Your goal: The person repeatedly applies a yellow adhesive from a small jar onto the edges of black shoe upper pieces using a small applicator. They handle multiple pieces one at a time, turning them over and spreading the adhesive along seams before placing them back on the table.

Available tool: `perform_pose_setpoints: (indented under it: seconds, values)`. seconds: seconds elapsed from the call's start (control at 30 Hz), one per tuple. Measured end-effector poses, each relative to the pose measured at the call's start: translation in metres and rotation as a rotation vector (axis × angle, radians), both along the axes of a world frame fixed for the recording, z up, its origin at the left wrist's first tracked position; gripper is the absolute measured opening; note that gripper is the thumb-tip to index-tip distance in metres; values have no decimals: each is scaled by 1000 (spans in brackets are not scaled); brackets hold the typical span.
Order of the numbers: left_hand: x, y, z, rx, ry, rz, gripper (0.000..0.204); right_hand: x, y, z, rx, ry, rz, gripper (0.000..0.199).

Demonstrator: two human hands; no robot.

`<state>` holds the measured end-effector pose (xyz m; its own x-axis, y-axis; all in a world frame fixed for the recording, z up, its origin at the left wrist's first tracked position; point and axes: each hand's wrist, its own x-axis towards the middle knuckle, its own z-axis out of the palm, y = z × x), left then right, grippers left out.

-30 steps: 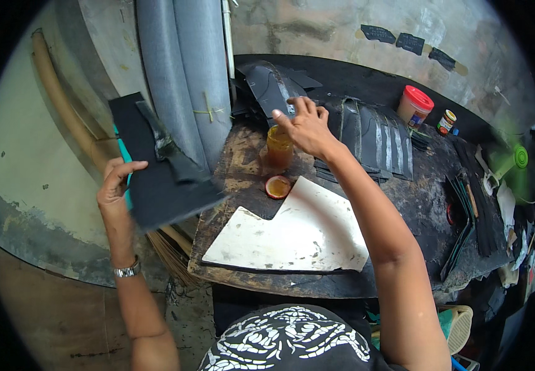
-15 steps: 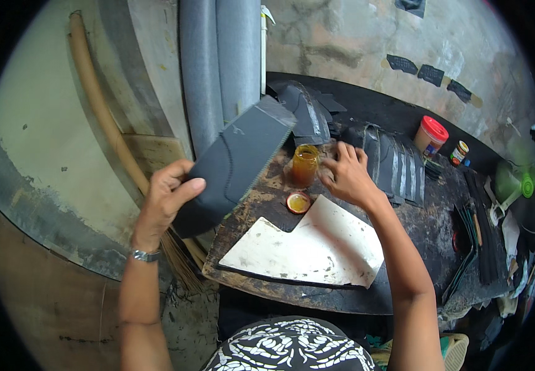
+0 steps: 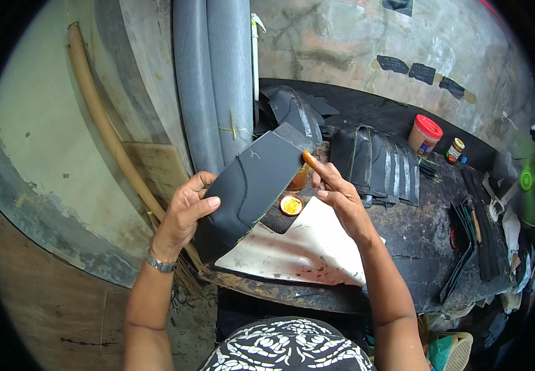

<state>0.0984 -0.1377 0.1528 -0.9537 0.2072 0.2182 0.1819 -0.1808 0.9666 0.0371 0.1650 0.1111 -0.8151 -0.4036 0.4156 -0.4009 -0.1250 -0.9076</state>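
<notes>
While the left hand (image 3: 187, 213) keeps a closed grip on the lower edge of a dark leather piece (image 3: 249, 188), thumb on the face and fingers behind, the piece tilts up over the bench's (image 3: 416, 247) left end. A pale stitch line curves across its face. The right hand (image 3: 338, 198) has fingers loosely curled, holding nothing I can make out; its forefinger, tip smeared orange, touches the piece's upper right corner.

Just under that corner: amber glue jar (image 3: 299, 177), partly hidden, and its round orange-lined lid (image 3: 291, 204) lying open-side up on the bench. Beside the lid, a stained white board (image 3: 298, 250) lies flat.

Behind the right hand, a row of black cut pieces (image 3: 376, 164) with grey edges, overlapped. Far right back: squat white tub with red lid (image 3: 425, 134); near it a small jar with yellow band and dark cap (image 3: 454, 149). On the wall above, three dark patches (image 3: 422, 71) in a row. Grey pipes (image 3: 212, 80) stand at the bench's left.
</notes>
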Motion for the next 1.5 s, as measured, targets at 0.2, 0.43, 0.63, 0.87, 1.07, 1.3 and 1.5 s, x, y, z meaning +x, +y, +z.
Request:
perform_pose_setpoints:
  seconds: [0.2,0.43,0.63,0.87,1.07,1.3,1.5]
  values:
    - [4,2,1,34,5,-25,35,-1,-5,6,5,-49,34,67]
    - [3,5,-4,94,33,-50,33,10,-9,11,142,43,8,68]
    - [0,9,-4,143,25,-52,33,22,-23,3,194,225,-14,72]
    - [-2,13,-7,186,15,-28,30,33,-31,-4,384,574,-128,77]
    - [-4,11,-12,244,-26,-39,29,49,-42,-1,589,892,-308,86]
    - [-9,5,-26,298,-57,-22,30,53,-49,-10,725,1084,-415,78]
    - [-15,-3,-23,302,-57,81,44,-17,-20,-20,667,881,-574,48]
